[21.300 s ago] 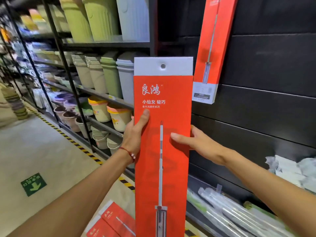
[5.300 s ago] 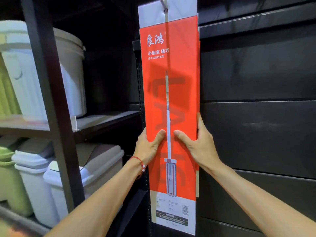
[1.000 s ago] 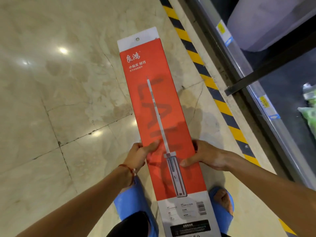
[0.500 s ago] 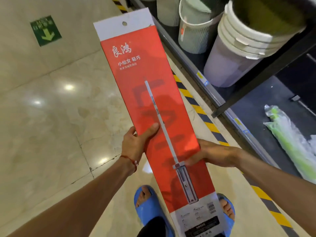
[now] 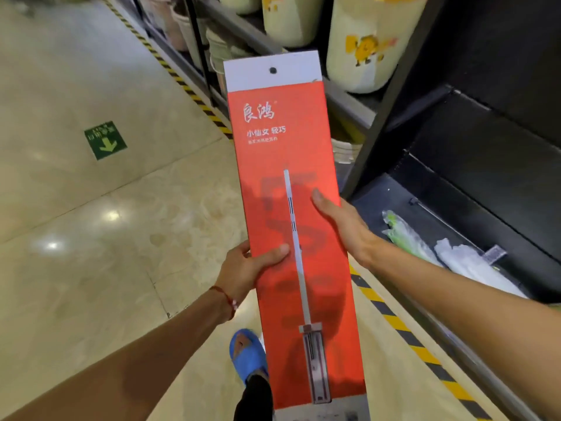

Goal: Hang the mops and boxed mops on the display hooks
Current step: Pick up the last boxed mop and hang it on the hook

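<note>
Item: one boxed mop [image 5: 282, 159], a long flat red carton with a white header strip at its far end and a punched hanging hole [image 5: 273, 70] in the middle of that strip. White lettering and a printed picture of a mop run down its face. It is held in the air above the floor [image 5: 91, 253], tilted, far end raised toward the shelving and near end low by the person's legs, and it is on no hook. The left hand [image 5: 246, 268] grips the carton's left edge about halfway along, thumb laid across the red face and fingers curled behind. A red string bracelet [image 5: 226, 299] circles that wrist. The right hand [image 5: 343, 226] grips the right edge slightly farther up, thumb flat on the face and the other fingers hidden behind the carton. Below the carton is one blue slipper [image 5: 247, 354] on pale polished tile. On the floor to the left is a green arrow sign [image 5: 105, 140]. Yellow-and-black hazard tape [image 5: 403, 326] runs along the foot of the shelving on the right. Pale buckets [image 5: 370, 41] with yellow print stand on the dark rack [image 5: 382, 117] at the far right. Plastic-wrapped mops [image 5: 473, 265], one in green wrap and others in white, lie on the low dark shelf at right. Behind that shelf is a dark wall panel [image 5: 501, 147].
</note>
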Tool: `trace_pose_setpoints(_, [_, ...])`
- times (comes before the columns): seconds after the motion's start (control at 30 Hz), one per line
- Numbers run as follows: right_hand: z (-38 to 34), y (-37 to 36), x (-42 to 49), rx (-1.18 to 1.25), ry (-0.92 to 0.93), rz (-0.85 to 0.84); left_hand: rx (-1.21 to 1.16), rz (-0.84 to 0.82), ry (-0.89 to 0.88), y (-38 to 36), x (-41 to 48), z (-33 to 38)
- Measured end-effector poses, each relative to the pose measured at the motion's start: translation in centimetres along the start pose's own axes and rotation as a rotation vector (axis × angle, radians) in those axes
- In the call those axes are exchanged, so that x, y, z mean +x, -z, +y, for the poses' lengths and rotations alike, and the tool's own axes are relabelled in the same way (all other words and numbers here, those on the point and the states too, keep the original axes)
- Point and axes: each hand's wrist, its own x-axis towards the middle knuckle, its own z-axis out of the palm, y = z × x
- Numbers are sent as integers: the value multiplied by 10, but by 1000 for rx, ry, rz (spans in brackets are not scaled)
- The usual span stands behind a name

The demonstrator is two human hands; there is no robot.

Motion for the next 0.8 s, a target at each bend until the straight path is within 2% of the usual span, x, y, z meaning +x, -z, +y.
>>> trace_pose_setpoints(0.17, [-63, 25, -76, -86, 96, 102, 17, -186, -12, -19, -66, 55])
trace_pose_setpoints(0.4, [-146, 55, -167, -20, 173, 165, -57, -151, -189, -47, -134, 164])
trace_pose_setpoints(0.63, [-222, 62, -226, -7, 291, 263, -163, -291, -396, -86, -179, 290])
trace_pose_setpoints(0.8, [-277, 73, -262, -24, 338, 290, -195, -225, -530, -108, -200, 342])
